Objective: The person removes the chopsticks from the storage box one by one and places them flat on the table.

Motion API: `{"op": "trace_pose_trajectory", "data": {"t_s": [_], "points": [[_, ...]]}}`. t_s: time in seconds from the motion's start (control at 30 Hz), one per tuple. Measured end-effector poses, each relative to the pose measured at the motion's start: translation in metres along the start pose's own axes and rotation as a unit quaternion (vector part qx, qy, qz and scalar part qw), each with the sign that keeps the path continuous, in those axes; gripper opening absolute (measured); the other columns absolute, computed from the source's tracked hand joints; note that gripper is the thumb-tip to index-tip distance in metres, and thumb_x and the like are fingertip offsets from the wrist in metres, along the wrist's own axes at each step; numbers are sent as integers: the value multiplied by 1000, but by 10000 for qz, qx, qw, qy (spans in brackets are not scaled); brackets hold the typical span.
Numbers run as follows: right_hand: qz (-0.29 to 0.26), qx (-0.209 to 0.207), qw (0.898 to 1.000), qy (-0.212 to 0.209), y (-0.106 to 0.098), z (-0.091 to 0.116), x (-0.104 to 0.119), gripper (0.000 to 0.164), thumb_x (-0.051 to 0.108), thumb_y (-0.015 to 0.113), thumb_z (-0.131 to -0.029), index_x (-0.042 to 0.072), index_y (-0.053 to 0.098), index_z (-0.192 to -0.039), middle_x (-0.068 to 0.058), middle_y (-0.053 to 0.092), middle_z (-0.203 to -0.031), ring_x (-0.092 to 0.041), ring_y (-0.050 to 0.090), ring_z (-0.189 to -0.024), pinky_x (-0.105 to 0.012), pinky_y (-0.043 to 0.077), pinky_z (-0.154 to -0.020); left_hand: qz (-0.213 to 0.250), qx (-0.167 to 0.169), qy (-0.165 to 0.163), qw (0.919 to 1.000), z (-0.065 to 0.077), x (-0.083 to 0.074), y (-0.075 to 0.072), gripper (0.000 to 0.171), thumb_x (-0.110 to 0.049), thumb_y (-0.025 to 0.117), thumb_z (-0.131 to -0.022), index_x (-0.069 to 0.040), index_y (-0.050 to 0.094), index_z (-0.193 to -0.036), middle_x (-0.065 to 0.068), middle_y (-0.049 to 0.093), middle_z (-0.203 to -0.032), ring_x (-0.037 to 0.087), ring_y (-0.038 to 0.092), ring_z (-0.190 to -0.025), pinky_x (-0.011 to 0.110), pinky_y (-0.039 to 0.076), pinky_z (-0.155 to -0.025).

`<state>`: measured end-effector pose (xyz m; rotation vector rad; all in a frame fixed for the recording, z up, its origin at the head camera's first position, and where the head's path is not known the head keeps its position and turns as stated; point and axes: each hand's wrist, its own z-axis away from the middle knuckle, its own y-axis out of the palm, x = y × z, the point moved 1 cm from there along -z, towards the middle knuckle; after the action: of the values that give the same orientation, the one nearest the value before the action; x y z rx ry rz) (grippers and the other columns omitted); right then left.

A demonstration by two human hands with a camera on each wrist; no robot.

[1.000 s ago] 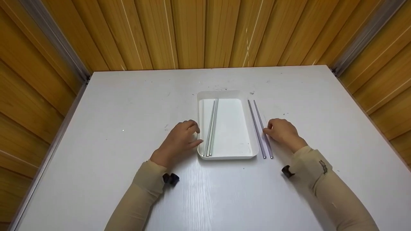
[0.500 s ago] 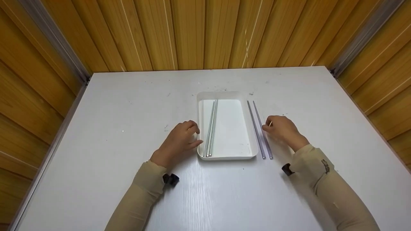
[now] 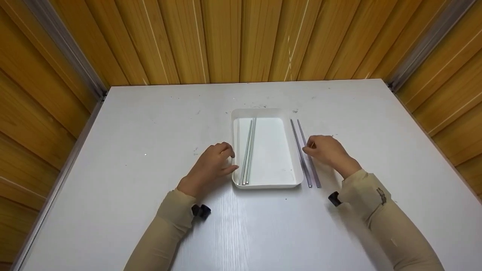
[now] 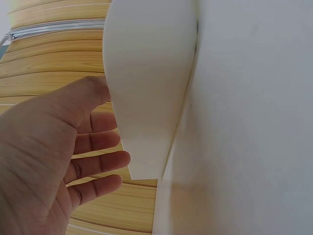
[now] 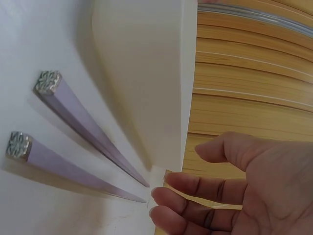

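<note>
1. Purple chopsticks [image 5: 88,125]: on the bench [image 3: 150,124], between tray [image 3: 273,154] and right edge.
2. Right hand [image 3: 327,150]: fingers curved, parted over the chopsticks; no grip evident.
3. Left hand [image 3: 212,158]: fingers loosely spread at tray rim, left-edge side; firm hold cannot be told.
4. Caution: off-centre pinching could push one chopstick away; bumping the tray could shift pale chopsticks [image 3: 250,158].

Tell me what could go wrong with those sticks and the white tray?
The two lilac sticks lie close together, so the right grip, reaching in over them, might knock one while going for the other. The left grip is at the edge of the white tray; a bump there could shift the pale sticks inside.
</note>
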<state>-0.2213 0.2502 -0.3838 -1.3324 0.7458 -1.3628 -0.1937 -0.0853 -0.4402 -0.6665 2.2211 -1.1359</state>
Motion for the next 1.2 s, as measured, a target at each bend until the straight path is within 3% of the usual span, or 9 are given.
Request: {"op": "trace_pose_trajectory", "data": {"t_s": [0.2,0.5,0.83,1.2], "points": [[1,-125,9997,-212,-2,1,7,24,25,56,-93,2,62,-92,-13,65,-88,-22,55,-77,-35,44,-68,-126,-93,135,9998,0,-1,1,27,-23,78,-80,-4,62,-92,6,62,-98,22,60,-86,34,51,-77],[36,-201,9993,-316,-2,1,16,26,26,55,-94,2,64,-97,-15,68,-98,-25,58,-81,-43,48,-75,-155,-195,213,9995,-1,-1,0,28,-23,78,-79,-5,62,-92,6,62,-97,22,60,-87,34,51,-76],[-141,-310,9987,-379,1,-3,29,23,25,57,-93,3,64,-94,-12,68,-94,-20,54,-73,-36,46,-68,-183,-99,137,9997,-1,-1,-1,28,-24,78,-80,-5,62,-93,6,61,-98,22,60,-86,34,51,-76],[-212,-126,9990,-377,9,-8,47,25,27,56,-94,4,65,-99,-10,70,-100,-24,61,-85,-40,50,-78,9,-125,155,9998,-1,-2,-2,27,-22,78,-80,-4,62,-92,7,62,-97,22,61,-87,35,51,-77]]}}
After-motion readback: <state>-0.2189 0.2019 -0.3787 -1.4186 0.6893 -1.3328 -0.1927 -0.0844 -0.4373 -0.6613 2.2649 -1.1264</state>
